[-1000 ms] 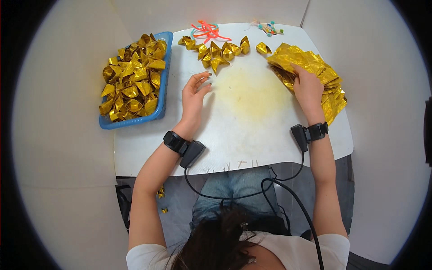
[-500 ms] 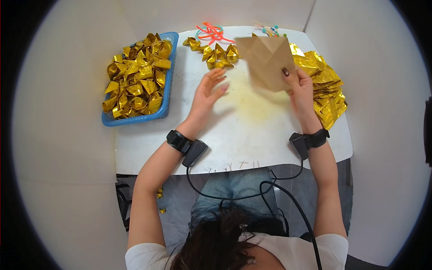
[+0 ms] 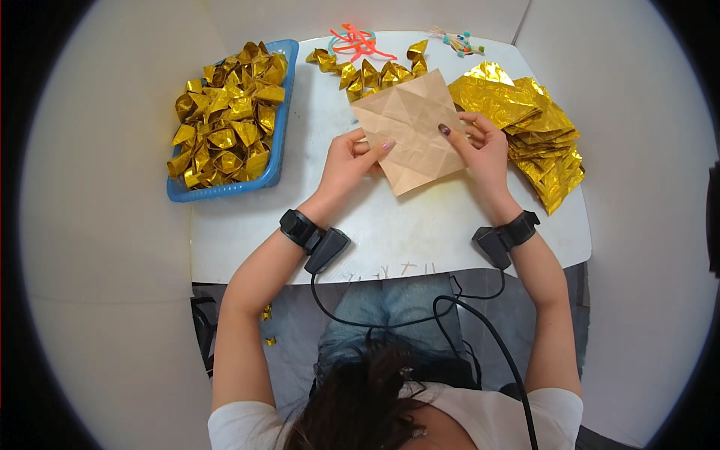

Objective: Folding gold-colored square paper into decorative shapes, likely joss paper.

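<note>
A square sheet of creased brown paper is held up over the table between my two hands, its plain side facing up. My left hand pinches its left edge, thumb on top and fingers beneath. On the opposite edge, my right hand grips it the same way. Just beyond the paper lies a row of folded gold foil pieces, partly covered by it. A stack of gold foil sheets is fanned out close to my right hand.
At the left stands a blue plastic basket heaped with folded gold pieces. Orange and teal cords and a small bundle of beaded strings lie along the table's far edge. Black cables hang from both wrist straps across my lap.
The paper has come left and nearer, from my right hand alone into both hands, and now lies flatter. My left hand has closed on its left edge.
</note>
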`<state>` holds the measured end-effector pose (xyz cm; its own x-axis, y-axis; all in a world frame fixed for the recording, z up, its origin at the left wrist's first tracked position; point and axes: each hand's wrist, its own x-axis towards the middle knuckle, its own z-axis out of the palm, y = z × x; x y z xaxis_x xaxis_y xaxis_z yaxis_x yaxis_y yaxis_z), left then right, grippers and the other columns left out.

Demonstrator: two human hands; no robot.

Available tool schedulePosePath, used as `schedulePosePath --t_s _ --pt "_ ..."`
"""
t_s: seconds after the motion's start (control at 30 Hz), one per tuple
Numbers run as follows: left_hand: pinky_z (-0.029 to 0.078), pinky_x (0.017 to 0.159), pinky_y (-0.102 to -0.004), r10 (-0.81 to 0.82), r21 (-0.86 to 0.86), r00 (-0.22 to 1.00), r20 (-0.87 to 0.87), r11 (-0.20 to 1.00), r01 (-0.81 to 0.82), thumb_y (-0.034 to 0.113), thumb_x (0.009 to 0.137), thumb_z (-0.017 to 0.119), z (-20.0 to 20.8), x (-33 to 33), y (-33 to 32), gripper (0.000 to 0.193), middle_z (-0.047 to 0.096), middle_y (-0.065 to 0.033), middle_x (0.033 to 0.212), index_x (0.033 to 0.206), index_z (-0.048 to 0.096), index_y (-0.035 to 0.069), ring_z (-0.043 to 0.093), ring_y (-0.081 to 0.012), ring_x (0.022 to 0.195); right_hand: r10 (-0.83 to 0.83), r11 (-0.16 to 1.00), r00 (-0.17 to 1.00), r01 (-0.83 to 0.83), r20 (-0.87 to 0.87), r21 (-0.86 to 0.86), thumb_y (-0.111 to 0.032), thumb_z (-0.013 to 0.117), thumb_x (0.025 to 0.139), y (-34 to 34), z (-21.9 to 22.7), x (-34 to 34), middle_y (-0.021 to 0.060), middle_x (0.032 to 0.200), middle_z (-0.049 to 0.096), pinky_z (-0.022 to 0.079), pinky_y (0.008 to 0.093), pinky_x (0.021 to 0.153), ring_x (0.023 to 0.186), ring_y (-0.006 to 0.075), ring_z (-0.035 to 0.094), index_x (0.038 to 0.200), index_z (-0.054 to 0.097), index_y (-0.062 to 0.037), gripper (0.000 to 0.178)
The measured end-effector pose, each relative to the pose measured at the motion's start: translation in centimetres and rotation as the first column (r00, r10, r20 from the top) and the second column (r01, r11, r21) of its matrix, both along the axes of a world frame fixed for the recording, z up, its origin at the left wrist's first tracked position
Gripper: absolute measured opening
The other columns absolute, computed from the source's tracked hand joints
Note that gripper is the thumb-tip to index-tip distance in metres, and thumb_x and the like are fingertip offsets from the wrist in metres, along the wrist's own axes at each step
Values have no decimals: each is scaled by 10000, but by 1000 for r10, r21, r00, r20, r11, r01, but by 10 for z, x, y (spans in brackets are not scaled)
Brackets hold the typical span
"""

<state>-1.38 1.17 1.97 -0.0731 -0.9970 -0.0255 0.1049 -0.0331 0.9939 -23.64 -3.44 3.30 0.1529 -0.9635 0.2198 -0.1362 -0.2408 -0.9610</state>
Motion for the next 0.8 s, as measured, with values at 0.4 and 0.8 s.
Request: schedulePosePath --t_s 0.4,0.8 --pt "509 886 -363 -105 86 725 -680 971 222 234 932 540 2 -3 7 444 573 -155 1189 1304 392 42 607 -242 1051 383 788 727 -579 -570 -209 -306 631 838 24 11 9 260 1521 20 140 437 1132 1416 404 43 1464 287 -240 718" --pt "531 885 -342 54 102 863 -503 995 -3 98 924 491 8 -3 6 396 547 -115 1235 1306 385 94 600 -226 1067 442 883 884 -458 -150 -100 -67 652 812 -4 -4 -5 163 1176 576 445 334 926 1085 218 564 1160 612 -80 350"
